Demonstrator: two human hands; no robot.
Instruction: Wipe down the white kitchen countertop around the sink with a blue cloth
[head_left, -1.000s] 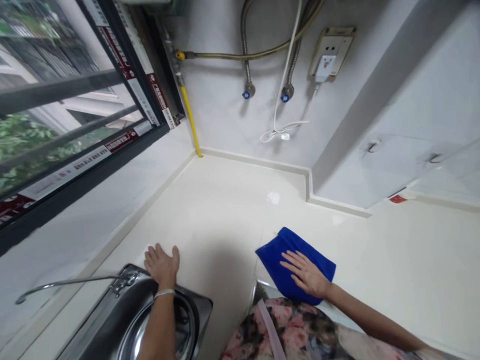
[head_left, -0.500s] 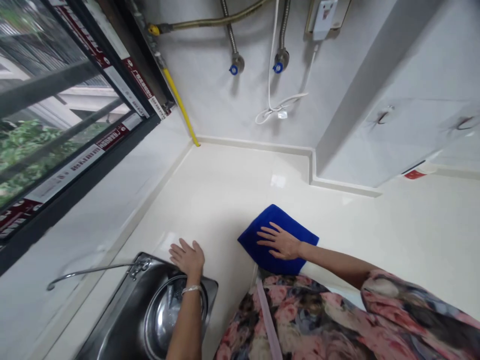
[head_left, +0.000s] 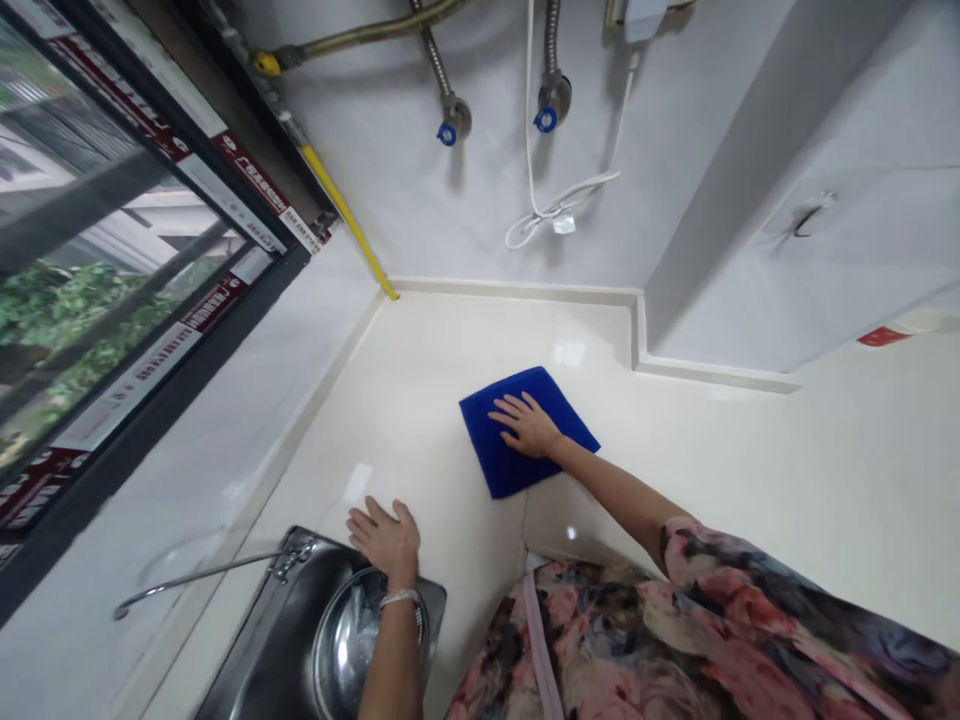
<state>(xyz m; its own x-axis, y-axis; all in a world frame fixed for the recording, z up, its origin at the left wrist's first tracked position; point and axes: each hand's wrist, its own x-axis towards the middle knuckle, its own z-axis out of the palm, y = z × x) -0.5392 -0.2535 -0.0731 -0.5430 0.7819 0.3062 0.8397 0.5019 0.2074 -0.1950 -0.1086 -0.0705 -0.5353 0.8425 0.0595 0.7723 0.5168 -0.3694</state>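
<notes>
A folded blue cloth (head_left: 501,455) lies flat on the cream countertop (head_left: 420,400), near its inner corner. My right hand (head_left: 529,424) presses on the cloth with fingers spread and stretched out. My left hand (head_left: 386,537) rests flat, fingers apart, on the counter at the far rim of the steel sink (head_left: 300,650). A bracelet sits on my left wrist.
A thin steel tap (head_left: 202,575) reaches left from the sink's corner. A window (head_left: 90,250) runs along the left wall. Hoses with blue valves (head_left: 448,133), a white cable (head_left: 551,205) and a yellow pipe (head_left: 349,222) hang on the back wall. A white boxed column (head_left: 750,250) juts out at right.
My right hand has slid the blue cloth away from me, from the counter's near edge toward the back corner. My left hand has stayed at the sink rim while the view shifted.
</notes>
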